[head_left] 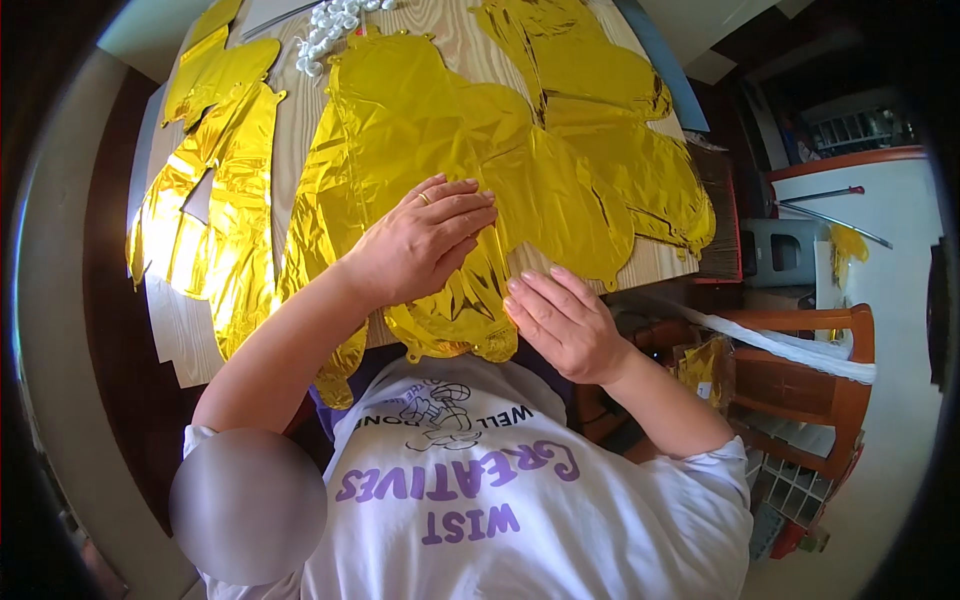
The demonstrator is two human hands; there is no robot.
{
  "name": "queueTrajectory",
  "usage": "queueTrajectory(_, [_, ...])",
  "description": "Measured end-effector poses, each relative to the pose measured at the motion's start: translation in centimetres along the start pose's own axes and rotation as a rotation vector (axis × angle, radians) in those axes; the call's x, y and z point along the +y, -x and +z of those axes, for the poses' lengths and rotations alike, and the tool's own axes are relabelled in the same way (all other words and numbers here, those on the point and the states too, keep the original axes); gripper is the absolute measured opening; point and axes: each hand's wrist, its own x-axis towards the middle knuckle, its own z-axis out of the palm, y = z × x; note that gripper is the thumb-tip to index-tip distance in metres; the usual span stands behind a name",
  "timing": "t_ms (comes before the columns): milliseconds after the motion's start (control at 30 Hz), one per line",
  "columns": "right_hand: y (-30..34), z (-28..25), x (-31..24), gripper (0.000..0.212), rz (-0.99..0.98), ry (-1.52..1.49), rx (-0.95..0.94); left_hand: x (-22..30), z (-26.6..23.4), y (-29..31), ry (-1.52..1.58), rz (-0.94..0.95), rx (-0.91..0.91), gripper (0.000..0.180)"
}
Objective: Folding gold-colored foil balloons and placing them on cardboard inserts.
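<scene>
Large flat gold foil balloons lie uninflated over the wooden table. The middle foil balloon (420, 120) is creased and bunched at its near end, which hangs over the table's front edge by my shirt. My left hand (425, 240) lies on this foil, palm down, fingers stretched out close together. Beside the foil's near right edge is my right hand (560, 325), its fingers extended and their tips at the foil. Nothing shows gripped in either hand. To the left is another shiny foil balloon (235, 190); a further foil balloon (600, 80) spreads at the right.
Small white rounded pieces (335, 30) sit clustered at the table's far side. Bare wood of the table (295, 150) shows between the foils. On the right stand a wooden chair (800, 390) with a white strip over it and a grey plastic stool (785, 250).
</scene>
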Motion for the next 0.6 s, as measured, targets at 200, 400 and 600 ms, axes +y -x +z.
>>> queueTrajectory(200, [-0.4,0.3,0.5,0.023,-0.093,0.011,0.071,-0.1,-0.1,0.0,0.014,0.001,-0.007,0.037])
queueTrajectory(400, [-1.5,-0.7,0.9,0.021,-0.105,-0.052,0.033,-0.4,-0.5,0.1,0.089,-0.022,0.011,0.038])
queueTrajectory(600, [-1.9,-0.9,1.0,0.023,-0.112,-0.091,0.034,-0.7,-4.4,0.5,0.099,-0.190,0.250,0.034])
